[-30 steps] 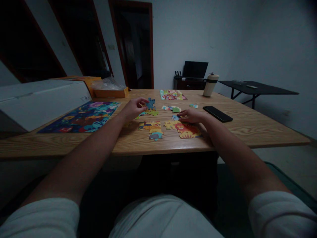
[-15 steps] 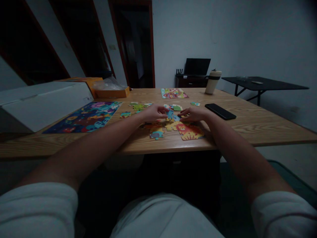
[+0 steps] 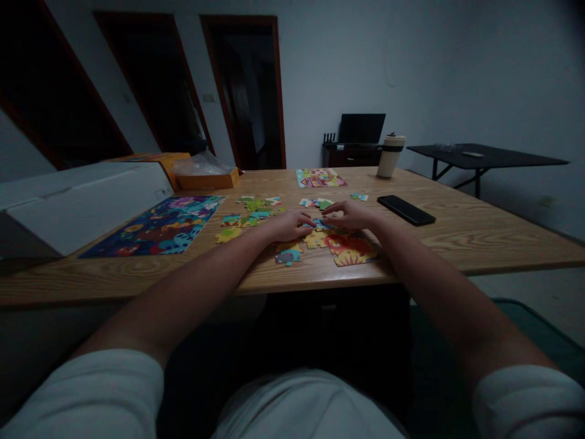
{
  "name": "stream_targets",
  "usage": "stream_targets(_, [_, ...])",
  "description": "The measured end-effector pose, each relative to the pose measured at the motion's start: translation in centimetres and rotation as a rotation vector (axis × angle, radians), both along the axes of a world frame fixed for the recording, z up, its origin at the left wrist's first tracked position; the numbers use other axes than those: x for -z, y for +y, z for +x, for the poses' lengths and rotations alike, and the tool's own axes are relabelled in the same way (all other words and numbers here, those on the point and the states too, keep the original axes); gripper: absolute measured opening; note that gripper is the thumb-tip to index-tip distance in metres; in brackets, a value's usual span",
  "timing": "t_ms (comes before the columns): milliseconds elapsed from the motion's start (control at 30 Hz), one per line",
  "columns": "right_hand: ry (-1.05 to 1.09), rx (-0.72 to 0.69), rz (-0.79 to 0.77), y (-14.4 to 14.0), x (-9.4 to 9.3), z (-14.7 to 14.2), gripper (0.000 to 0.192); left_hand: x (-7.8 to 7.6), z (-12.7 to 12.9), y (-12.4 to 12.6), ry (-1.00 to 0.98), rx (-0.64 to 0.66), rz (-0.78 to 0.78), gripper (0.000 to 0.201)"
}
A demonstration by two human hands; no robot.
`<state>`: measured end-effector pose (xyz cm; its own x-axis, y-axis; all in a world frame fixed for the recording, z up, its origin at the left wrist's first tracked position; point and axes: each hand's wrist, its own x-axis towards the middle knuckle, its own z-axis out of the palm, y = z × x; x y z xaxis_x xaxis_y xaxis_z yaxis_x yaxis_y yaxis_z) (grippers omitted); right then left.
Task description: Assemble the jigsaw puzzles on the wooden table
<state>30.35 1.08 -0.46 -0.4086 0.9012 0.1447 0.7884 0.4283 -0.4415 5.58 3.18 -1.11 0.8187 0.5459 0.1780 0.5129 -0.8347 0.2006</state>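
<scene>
In a dim room, both hands met over the puzzle [image 3: 340,244] near the wooden table's [image 3: 479,241] front edge: left hand [image 3: 287,225] and right hand [image 3: 350,213] pinched a blue piece [image 3: 320,224] together.

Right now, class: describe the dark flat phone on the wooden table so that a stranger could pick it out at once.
Start at the long light wooden table and look past the right hand, towards the pale tumbler with a dark band. Between them lies the black rectangular phone, flat and alone on bare wood. Unlike the bright jigsaw pieces to its left, it is plain and glossy.
</scene>
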Motion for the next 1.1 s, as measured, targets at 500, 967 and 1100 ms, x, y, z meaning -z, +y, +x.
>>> stream_targets(500, [0.510, 0.350, 0.392, 3.6, 0.4, 4.3, 0.030, -0.7, 0.9, -1.2, 0.148, 0.016, 0.057, 0.038])
stream_targets(967, [0.191, 0.163, 0.132, 1.6, 0.4, 0.7, 0.021, -1.1, 0.9, -1.8, 0.238, -0.061, 0.159, 0.037])
stream_targets(1100, [0.171, 0.150, 0.114, 2.0, 0.8, 1.0, 0.023, -1.2, 0.8, -1.8, 0.250, -0.039, 0.114, 0.038])
